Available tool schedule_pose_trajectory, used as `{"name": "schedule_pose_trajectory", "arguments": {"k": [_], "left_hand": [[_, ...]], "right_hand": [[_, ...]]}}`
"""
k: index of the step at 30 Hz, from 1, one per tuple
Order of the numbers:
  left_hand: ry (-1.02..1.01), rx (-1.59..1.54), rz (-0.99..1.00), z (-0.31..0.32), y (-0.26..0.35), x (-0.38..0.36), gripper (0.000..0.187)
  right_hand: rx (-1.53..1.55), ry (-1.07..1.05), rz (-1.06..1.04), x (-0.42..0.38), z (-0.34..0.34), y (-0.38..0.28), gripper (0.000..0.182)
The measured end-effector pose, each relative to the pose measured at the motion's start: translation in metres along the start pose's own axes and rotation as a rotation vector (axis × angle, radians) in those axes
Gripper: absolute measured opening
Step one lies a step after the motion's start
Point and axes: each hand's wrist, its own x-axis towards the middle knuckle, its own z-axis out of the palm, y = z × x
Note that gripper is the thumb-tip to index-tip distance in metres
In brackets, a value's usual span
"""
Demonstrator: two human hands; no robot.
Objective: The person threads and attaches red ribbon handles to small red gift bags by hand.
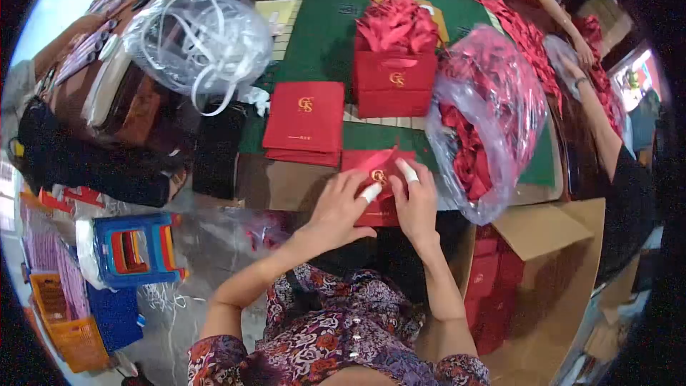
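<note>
A green-topped table [321, 36] bears, at right, a clear plastic sack of red ribbons [489, 100], presumably for easy reach. A stack of flat red paper bags [304, 118] lies left. One gold-printed red paper bag [384, 209] lies at the near edge, seemingly steadied by the half-curled left hand [337, 204] and right hand [416, 204]; whether either pinches its thin red ribbon [380, 159], I cannot tell.

Red bag [383, 199], gold logo [379, 177], lying flat, pink ribbon [379, 160] near top
</note>
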Motion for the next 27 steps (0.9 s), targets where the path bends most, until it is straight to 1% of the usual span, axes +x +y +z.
{"name": "schedule_pose_trajectory", "arguments": {"k": [2, 3, 5, 6, 7, 8, 9, 11, 12, 13, 14, 15, 16, 17, 18, 19, 20, 21, 22, 24, 25, 27], "left_hand": [[-0.019, -0.031, 0.001, 0.012, -0.005, -0.004, 0.079], [-0.026, -0.099, -0.002, 0.014, -0.009, -0.002, 0.078], [0.033, -0.109, 0.048, 0.023, -0.016, 0.003, 0.078], [0.042, -0.098, 0.037, 0.022, -0.017, 0.007, 0.078], [0.089, -0.111, 0.059, 0.021, -0.016, 0.011, 0.074], [0.136, -0.125, 0.083, 0.018, -0.018, 0.014, 0.07], [0.146, -0.117, 0.08, 0.011, -0.02, 0.016, 0.07], [0.261, -0.13, 0.065, -0.007, -0.028, 0.019, 0.054], [0.335, -0.14, 0.011, -0.021, -0.037, 0.02, 0.04], [0.454, -0.06, 0.023, -0.027, -0.057, 0.02, 0.032], [0.48, 0.054, -0.023, -0.049, -0.07, 0.021, 0.027], [0.519, 0.069, -0.09, -0.066, -0.085, 0.019, 0.026], [0.576, 0.163, -0.094, -0.073, -0.115, 0.015, 0.028], [0.491, 0.272, -0.219, -0.089, -0.127, 0.014, 0.031], [0.478, 0.29, -0.289, -0.095, -0.144, 0.013, 0.03], [0.503, 0.337, -0.277, -0.096, -0.165, 0.01, 0.027], [0.465, 0.346, -0.321, -0.097, -0.176, 0.012, 0.022], [0.428, 0.352, -0.367, -0.099, -0.181, 0.014, 0.017], [0.431, 0.354, -0.364, -0.1, -0.184, 0.016, 0.017], [0.335, 0.498, -0.351, -0.098, -0.192, 0.019, 0.008], [0.339, 0.499, -0.348, -0.096, -0.198, 0.021, 0.008], [0.318, 0.59, -0.423, -0.093, -0.202, 0.026, 0.008]], "right_hand": [[-0.085, -0.059, -0.049, -0.004, 0.002, 0.001, 0.032], [-0.069, -0.065, -0.067, -0.001, 0.006, 0.004, 0.032], [-0.172, -0.022, -0.058, 0.002, 0.011, 0.011, 0.032], [-0.176, 0.009, -0.06, 0.006, 0.013, 0.012, 0.03], [-0.206, 0.035, -0.073, 0.01, 0.013, 0.015, 0.027], [-0.184, 0.03, -0.069, 0.013, 0.011, 0.016, 0.026], [-0.164, 0.029, -0.065, 0.016, 0.009, 0.016, 0.024], [-0.116, 0.038, -0.068, 0.019, 0.009, 0.019, 0.022], [-0.072, 0.048, -0.06, 0.02, 0.009, 0.021, 0.021], [-0.07, 0.051, -0.066, 0.019, 0.008, 0.021, 0.021], [-0.006, 0.074, -0.063, 0.018, 0.008, 0.021, 0.02], [0.058, 0.096, -0.058, 0.017, 0.007, 0.022, 0.02], [0.061, 0.098, -0.059, 0.016, 0.007, 0.022, 0.02], [0.083, 0.111, -0.056, 0.015, 0.007, 0.024, 0.02], [0.105, 0.124, -0.054, 0.015, 0.007, 0.025, 0.02], [0.107, 0.128, -0.054, 0.014, 0.008, 0.027, 0.02], [0.164, 0.154, -0.04, 0.013, 0.009, 0.028, 0.02], [0.219, 0.179, -0.026, 0.013, 0.009, 0.029, 0.021], [0.219, 0.182, -0.028, 0.013, 0.008, 0.029, 0.021], [0.308, 0.224, 0.022, 0.014, 0.007, 0.029, 0.019], [0.308, 0.227, 0.019, 0.013, 0.007, 0.031, 0.019], [0.356, 0.253, 0.032, 0.012, 0.006, 0.032, 0.019]]}}
